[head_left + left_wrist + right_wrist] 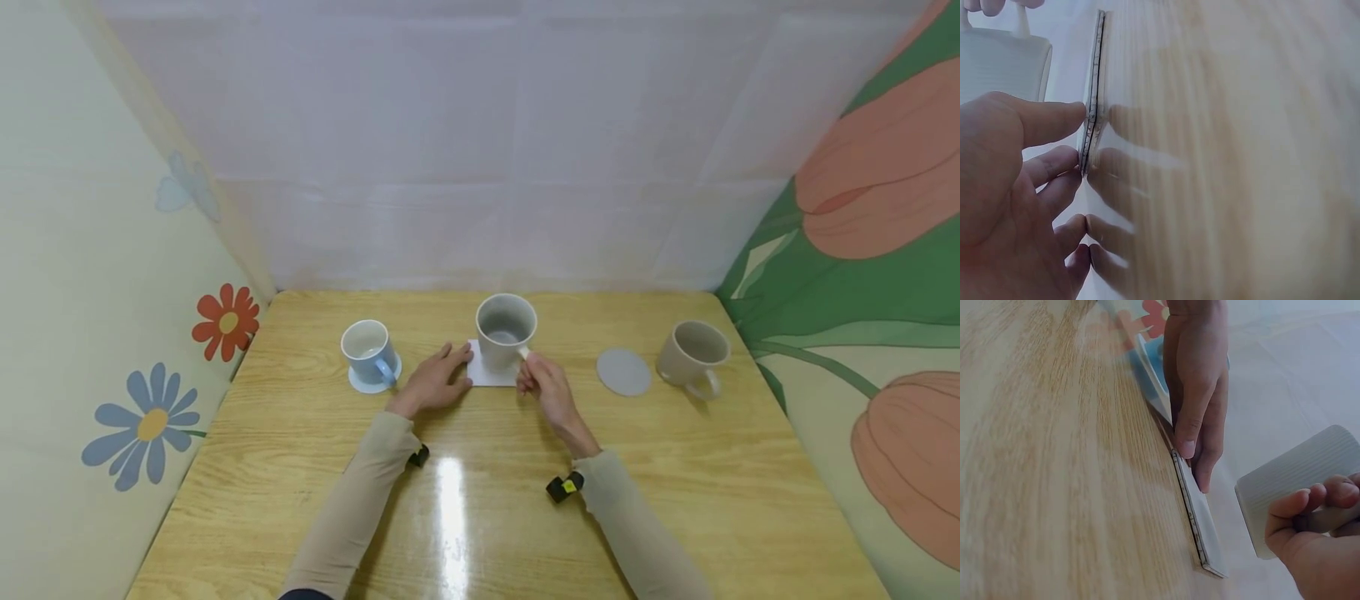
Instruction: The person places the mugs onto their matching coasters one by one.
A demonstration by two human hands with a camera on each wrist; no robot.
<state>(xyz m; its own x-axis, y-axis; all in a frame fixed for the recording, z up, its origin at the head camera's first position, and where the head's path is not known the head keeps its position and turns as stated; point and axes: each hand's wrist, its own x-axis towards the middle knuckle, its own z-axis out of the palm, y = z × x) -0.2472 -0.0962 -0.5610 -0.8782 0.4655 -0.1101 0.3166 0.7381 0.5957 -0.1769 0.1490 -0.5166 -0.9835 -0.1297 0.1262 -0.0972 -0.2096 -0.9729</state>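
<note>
My right hand point(550, 387) pinches the handle of a pale grey mug point(500, 354). The ribbed side of the mug point(1294, 472) shows in the right wrist view. A gap separates its base from the white square coaster point(482, 377) beneath it. Spread on the table to the left is my left hand point(435, 379), its thumb and fingertips touching the coaster's left side. Its thumb point(1054, 122) meets the near corner of the coaster in the left wrist view, while the other fingertips lie along the left edge and the tabletop.
A blue mug point(371, 364) stands on a light blue round coaster point(366, 387) at the left. To the right lie a grey round coaster point(624, 372) and, beside it, a taupe mug point(693, 358) on the bare wooden table point(480, 517). A white cloth wall point(480, 167) rises behind.
</note>
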